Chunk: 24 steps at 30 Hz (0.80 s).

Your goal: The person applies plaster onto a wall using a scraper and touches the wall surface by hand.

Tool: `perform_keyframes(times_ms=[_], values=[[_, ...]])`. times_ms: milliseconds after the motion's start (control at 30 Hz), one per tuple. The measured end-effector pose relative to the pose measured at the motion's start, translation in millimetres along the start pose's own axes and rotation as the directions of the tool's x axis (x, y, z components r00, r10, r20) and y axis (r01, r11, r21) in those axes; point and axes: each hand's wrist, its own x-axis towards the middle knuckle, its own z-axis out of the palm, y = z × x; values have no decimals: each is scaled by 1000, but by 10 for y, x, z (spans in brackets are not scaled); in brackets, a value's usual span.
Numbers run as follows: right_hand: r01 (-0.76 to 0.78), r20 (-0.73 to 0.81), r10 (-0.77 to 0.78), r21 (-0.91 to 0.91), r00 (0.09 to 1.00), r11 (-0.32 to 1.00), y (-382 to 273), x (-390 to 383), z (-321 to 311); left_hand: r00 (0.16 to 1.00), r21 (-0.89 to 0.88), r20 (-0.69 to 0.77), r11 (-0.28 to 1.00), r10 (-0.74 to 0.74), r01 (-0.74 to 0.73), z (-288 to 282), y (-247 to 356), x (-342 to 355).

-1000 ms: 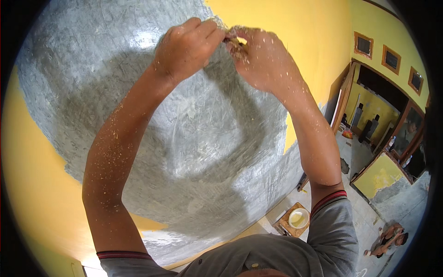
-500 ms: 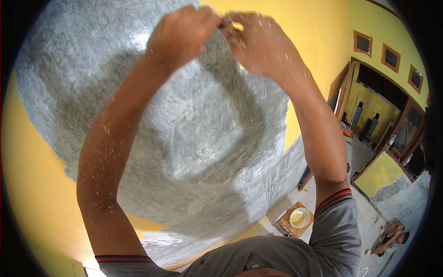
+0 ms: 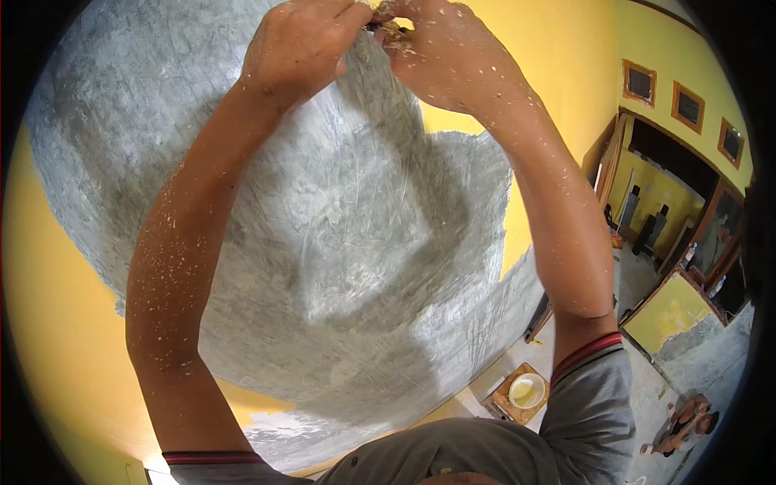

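Against the yellow wall's scraped grey plaster patch, our left hand and right hand both pinch one small yellowish tool overhead.

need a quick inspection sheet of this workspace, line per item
surface: yellow wall with a large bare grey patch, scratch marks across it
job's things: small tool pressed to the wall at the patch's upper edge, mostly hidden by the fingers
clutter: pale bowl on a small wooden board on the floor below
hands: left hand and right hand raised together on the tool, both forearms flecked with pale chips
cables: nothing seen
surroundings: doorway with small framed wall openings above it, at right; another person low on the floor
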Motion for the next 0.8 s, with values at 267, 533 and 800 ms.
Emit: perform_keyframes(times_ms=[267, 533, 800], values=[[99, 18, -99, -31, 995, 995, 32, -2, -47, 998, 82, -9, 995, 65, -64, -25, -34, -7], [139, 29, -137, -64, 990, 988, 7, -62, -144, 995, 1, -99, 1000, 25, -25, -64, -24, 25], [3, 62, 0, -52, 998, 999, -26, -301, 51, 999, 111, -19, 993, 35, -33, 53, 224, -232]])
